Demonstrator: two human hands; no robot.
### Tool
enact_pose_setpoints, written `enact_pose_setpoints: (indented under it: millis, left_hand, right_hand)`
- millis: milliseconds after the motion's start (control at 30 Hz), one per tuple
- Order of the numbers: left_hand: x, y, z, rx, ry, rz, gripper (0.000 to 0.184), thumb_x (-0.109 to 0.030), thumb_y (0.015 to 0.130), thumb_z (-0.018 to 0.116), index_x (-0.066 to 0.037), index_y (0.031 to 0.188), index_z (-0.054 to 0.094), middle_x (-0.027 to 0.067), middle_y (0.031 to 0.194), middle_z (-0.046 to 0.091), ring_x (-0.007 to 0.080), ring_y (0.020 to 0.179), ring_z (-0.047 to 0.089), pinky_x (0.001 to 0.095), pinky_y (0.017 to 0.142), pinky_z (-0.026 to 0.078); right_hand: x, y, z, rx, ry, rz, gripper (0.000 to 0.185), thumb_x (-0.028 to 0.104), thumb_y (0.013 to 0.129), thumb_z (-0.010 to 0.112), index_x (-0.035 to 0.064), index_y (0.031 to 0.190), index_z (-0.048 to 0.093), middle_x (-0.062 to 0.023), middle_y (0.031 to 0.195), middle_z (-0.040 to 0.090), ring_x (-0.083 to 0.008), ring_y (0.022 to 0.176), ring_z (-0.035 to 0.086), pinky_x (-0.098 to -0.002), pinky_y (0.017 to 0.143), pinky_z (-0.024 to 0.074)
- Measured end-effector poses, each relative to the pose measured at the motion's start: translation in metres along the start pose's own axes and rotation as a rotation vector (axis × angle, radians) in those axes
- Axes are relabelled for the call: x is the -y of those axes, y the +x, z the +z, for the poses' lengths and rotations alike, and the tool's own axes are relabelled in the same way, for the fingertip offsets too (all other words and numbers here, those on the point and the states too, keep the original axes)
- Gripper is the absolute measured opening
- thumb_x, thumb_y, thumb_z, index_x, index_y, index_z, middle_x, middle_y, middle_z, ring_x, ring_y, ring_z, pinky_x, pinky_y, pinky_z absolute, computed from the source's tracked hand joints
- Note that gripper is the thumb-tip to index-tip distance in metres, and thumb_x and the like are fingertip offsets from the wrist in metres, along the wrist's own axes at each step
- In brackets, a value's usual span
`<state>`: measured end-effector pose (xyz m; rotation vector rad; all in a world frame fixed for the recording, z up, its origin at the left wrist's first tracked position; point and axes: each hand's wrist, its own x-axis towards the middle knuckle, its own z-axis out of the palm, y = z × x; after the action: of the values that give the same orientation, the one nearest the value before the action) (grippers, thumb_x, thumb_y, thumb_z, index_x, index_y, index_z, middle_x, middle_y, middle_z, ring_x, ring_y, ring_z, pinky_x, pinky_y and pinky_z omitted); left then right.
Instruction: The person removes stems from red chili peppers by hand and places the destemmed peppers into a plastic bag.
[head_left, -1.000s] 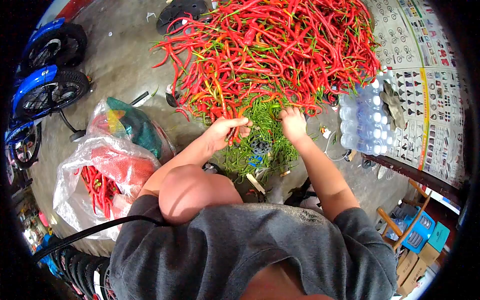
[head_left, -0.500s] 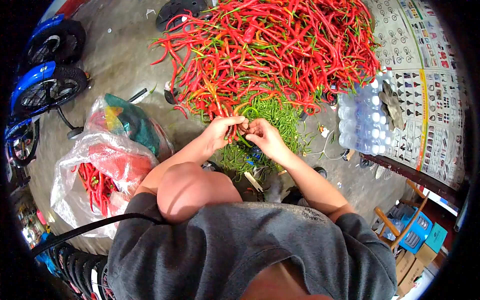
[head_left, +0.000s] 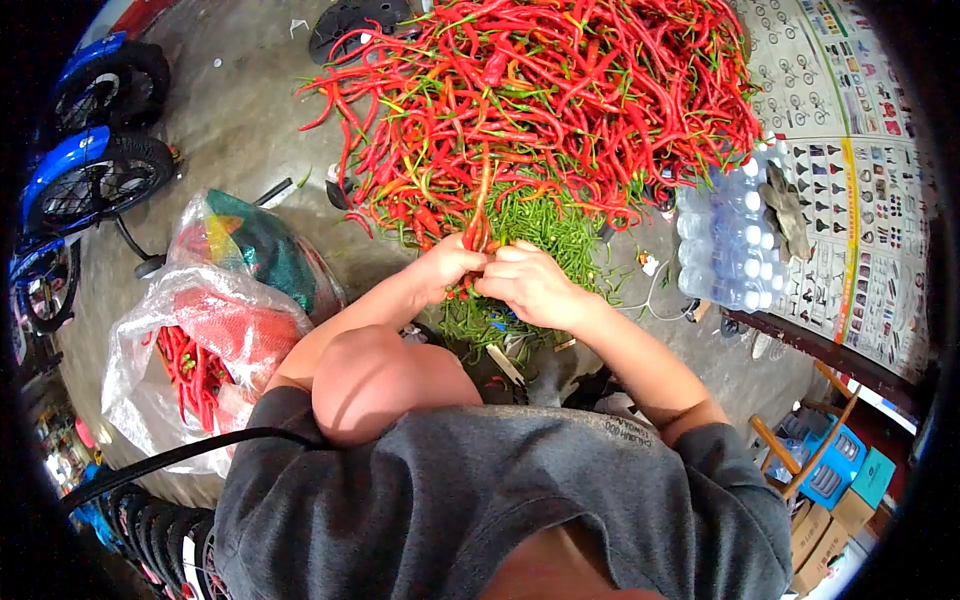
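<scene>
A large heap of red chillies fills the top centre. Green stems are strewn at its near edge. My left hand is closed around several red chillies, whose long bodies point up toward the heap. Touching it from the right, my right hand has its fingers bent at the lower end of the bunch. What my right fingers pinch is hidden behind them.
A clear plastic bag with red chillies is at left, near blue-fendered wheels. Water bottles stand at right beside a printed sheet. A wooden chair frame and cardboard boxes are at lower right.
My right hand moved left from the green stems to my left hand, first with a curved green chilli, now out of sight. The bunch in my left hand now points more upward.
</scene>
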<state>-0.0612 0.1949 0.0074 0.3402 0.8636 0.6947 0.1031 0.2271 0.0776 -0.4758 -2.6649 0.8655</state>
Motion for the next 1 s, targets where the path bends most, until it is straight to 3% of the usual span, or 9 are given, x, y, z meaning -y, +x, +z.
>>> enact_pose_setpoints:
  millis: [200, 433, 533, 633, 733, 833, 900, 967, 1000]
  left_hand:
    - [-0.011, -0.001, 0.003, -0.155, 0.508, 0.01, 0.016, 0.0, 0.071, 0.058, -0.004, 0.083, 0.049, 0.002, 0.064, 0.052, 0.0116, 0.054, 0.052, 0.0261, 0.046, 0.04]
    - [-0.011, 0.007, -0.004, -0.303, 0.356, 0.085, 0.018, -0.003, 0.074, 0.058, -0.004, 0.087, 0.046, 0.0043, 0.061, 0.053, 0.0117, 0.046, 0.049, 0.0245, 0.04, 0.039]
    - [-0.013, 0.005, 0.0, -0.333, 0.363, 0.089, 0.017, -0.004, 0.074, 0.057, -0.005, 0.088, 0.046, 0.0052, 0.064, 0.055, 0.01, 0.045, 0.048, 0.0226, 0.039, 0.038]
    - [-0.016, 0.002, 0.002, -0.382, 0.471, 0.08, 0.019, -0.007, 0.073, 0.058, -0.002, 0.088, 0.047, 0.011, 0.067, 0.057, 0.0184, 0.051, 0.054, 0.0292, 0.046, 0.043]
    - [-0.005, 0.011, -0.013, -0.4, 1.008, 0.278, 0.034, -0.015, 0.07, 0.062, 0.004, 0.094, 0.048, 0.0225, 0.082, 0.058, 0.0361, 0.086, 0.057, 0.0407, 0.076, 0.043]
    - [-0.029, 0.003, -0.004, -0.473, 1.112, 0.21, 0.041, -0.017, 0.07, 0.064, 0.004, 0.101, 0.048, 0.0238, 0.087, 0.057, 0.0362, 0.089, 0.056, 0.0408, 0.077, 0.044]
    - [-0.024, 0.006, -0.012, -0.532, 1.047, 0.328, 0.045, -0.017, 0.07, 0.068, 0.002, 0.105, 0.049, 0.017, 0.087, 0.06, 0.0305, 0.084, 0.058, 0.0386, 0.076, 0.045]
    - [-0.021, 0.008, -0.018, -0.358, 0.386, 0.381, 0.044, -0.015, 0.069, 0.072, -0.002, 0.105, 0.05, 0.0058, 0.085, 0.058, 0.0205, 0.079, 0.057, 0.0348, 0.074, 0.046]
    - [-0.032, -0.002, -0.012, -0.265, 0.258, 0.307, 0.041, -0.011, 0.067, 0.074, -0.005, 0.101, 0.053, -0.0011, 0.084, 0.054, 0.0127, 0.076, 0.053, 0.0302, 0.072, 0.045]
  right_hand:
    - [-0.005, -0.004, 0.005, 0.203, -0.128, -0.007, 0.008, 0.015, 0.07, 0.056, 0.0095, 0.076, 0.056, -0.0027, 0.072, 0.055, -0.02, 0.075, 0.055, -0.0333, 0.064, 0.0416]
    - [0.004, -0.01, 0.024, -0.111, -0.234, 0.337, 0.021, 0.026, 0.078, 0.058, 0.0073, 0.073, 0.051, -0.0067, 0.064, 0.056, -0.0245, 0.063, 0.058, -0.0368, 0.058, 0.0455]
    - [0.0, -0.009, 0.022, -0.09, -0.257, 0.301, 0.012, 0.016, 0.072, 0.056, 0.0065, 0.072, 0.05, -0.0072, 0.059, 0.055, -0.0243, 0.058, 0.058, -0.0363, 0.054, 0.0458]
    - [-0.001, -0.008, 0.022, 0.099, -0.273, 0.237, 0.008, 0.012, 0.068, 0.055, 0.006, 0.071, 0.051, -0.008, 0.059, 0.055, -0.0253, 0.059, 0.058, -0.0369, 0.054, 0.0462]
    - [0.003, -0.009, 0.025, 0.35, -0.264, 0.095, 0.008, 0.013, 0.064, 0.054, 0.006, 0.067, 0.052, -0.0086, 0.059, 0.056, -0.0268, 0.059, 0.059, -0.0383, 0.054, 0.0467]
    - [-0.005, -0.014, 0.032, 0.593, -0.129, 0.063, 0.012, 0.017, 0.064, 0.055, 0.0059, 0.067, 0.055, -0.0098, 0.064, 0.057, -0.0269, 0.065, 0.06, -0.0392, 0.054, 0.0473]
    - [-0.028, -0.019, 0.026, 0.567, -0.078, 0.453, 0.014, 0.022, 0.073, 0.055, 0.0085, 0.072, 0.061, -0.0145, 0.079, 0.061, -0.0277, 0.075, 0.061, -0.0398, 0.062, 0.0497]
    - [-0.062, -0.01, 0.002, 0.522, -0.391, 0.652, 0.023, 0.029, 0.079, 0.056, 0.0069, 0.083, 0.062, -0.0157, 0.092, 0.059, -0.0292, 0.087, 0.057, -0.0411, 0.073, 0.0489]
    - [-0.091, -0.017, 0.006, 0.276, -0.429, 0.78, 0.026, 0.03, 0.079, 0.056, 0.0053, 0.086, 0.061, -0.0152, 0.094, 0.059, -0.0302, 0.09, 0.056, -0.041, 0.076, 0.0476]
